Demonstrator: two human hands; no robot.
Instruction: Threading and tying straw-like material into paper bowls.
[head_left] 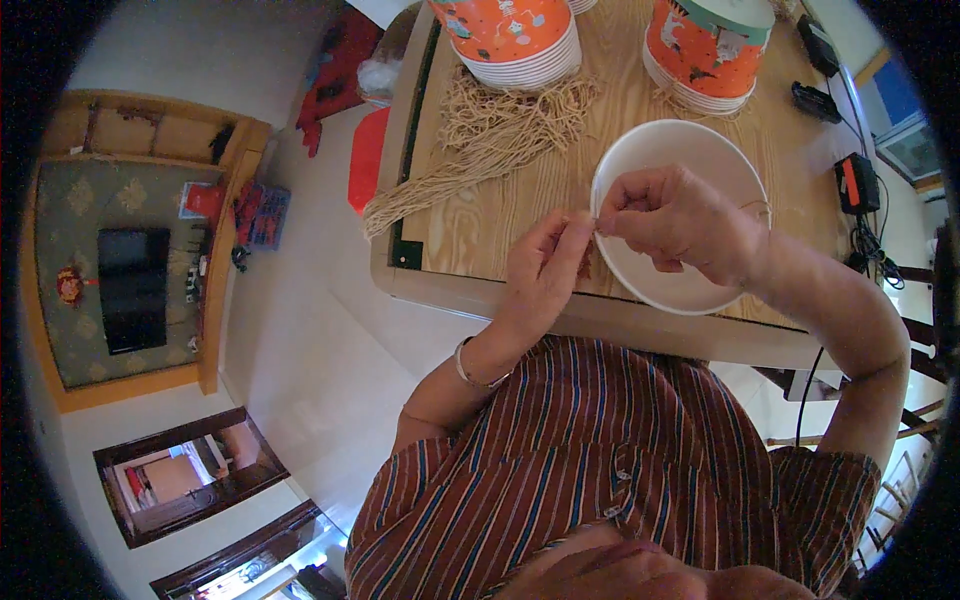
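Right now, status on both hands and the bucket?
Left hand and right hand pinching at white paper bucket rim. Cord bundle lying behind it. Nothing obstructing.

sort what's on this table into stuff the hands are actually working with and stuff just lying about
In use:
white paper bowl, with the right hand and left hand pinching at its rim
bundle of tan cords beside it
two stacks of orange bowls

Lying about:
black gadgets and cables at the table's right edge
red stool on the floor
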